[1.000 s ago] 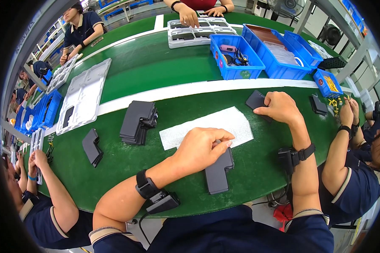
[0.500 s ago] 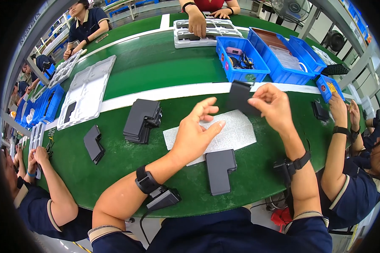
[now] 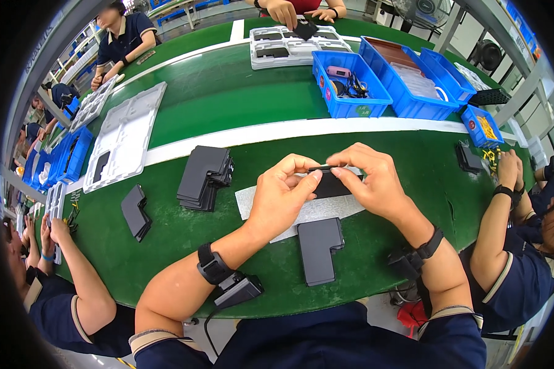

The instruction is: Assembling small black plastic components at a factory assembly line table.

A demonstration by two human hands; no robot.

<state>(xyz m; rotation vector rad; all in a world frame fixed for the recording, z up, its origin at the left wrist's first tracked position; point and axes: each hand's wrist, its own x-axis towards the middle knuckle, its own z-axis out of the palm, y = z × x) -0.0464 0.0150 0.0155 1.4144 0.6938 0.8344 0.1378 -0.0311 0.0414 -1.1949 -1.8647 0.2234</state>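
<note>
Over a light grey sheet (image 3: 247,200) on the green table, my left hand (image 3: 283,190) and my right hand (image 3: 372,184) pinch a flat black piece (image 3: 333,187) between thumbs and fingers. Both hold it along its far edge, and the fingers hide part of that edge. Just nearer to me lies a dark L-shaped flat piece (image 3: 319,252), overlapping the sheet. Left of the sheet stands a stack of similar black L-shaped pieces (image 3: 203,175). A smaller group of such pieces (image 3: 135,212) lies farther left.
Blue bins (image 3: 354,89) stand at the back right, one with cables inside. A white moulded tray (image 3: 126,135) lies at the back left. Across the table, a person's hand holds a dark piece over another white tray (image 3: 271,61). Co-workers sit on both sides; dark pieces (image 3: 468,157) lie at right.
My right hand has brought the black piece left and down over the sheet. My left hand, empty before, now grips it too. The person opposite has lifted a dark piece from the tray.
</note>
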